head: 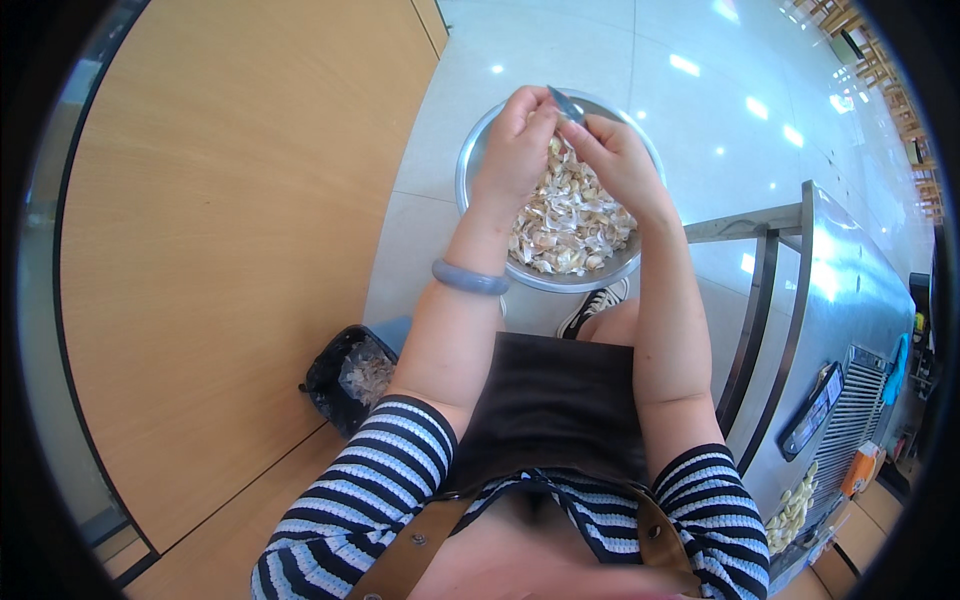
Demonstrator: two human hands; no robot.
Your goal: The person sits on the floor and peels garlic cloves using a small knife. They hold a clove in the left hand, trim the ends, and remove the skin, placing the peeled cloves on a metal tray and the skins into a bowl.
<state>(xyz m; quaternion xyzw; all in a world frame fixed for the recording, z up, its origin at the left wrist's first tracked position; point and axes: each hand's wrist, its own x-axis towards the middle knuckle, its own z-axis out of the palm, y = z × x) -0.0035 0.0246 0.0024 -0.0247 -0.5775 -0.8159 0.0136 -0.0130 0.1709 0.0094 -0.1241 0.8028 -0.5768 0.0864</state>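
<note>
My left hand (519, 146) is closed over the far part of a steel bowl (466, 161), its fingertips pinching a small pale piece, mostly hidden, that looks like a garlic clove. Touching it from the right, my right hand (616, 157) grips a small knife (566, 103), whose blade points up and left between the hands; the handle is hidden in the fingers. Below both hands, the bowl holds a heap of garlic cloves and papery skins (570, 217).
A black bin (322, 375) with skins inside stands at lower left, beside a wooden panel (240, 195). On the right, a steel counter (832, 277) bears a phone (811, 411), peeled garlic cloves (791, 510) and an orange-and-white box (862, 469). A dark apron (562, 397) covers my lap.
</note>
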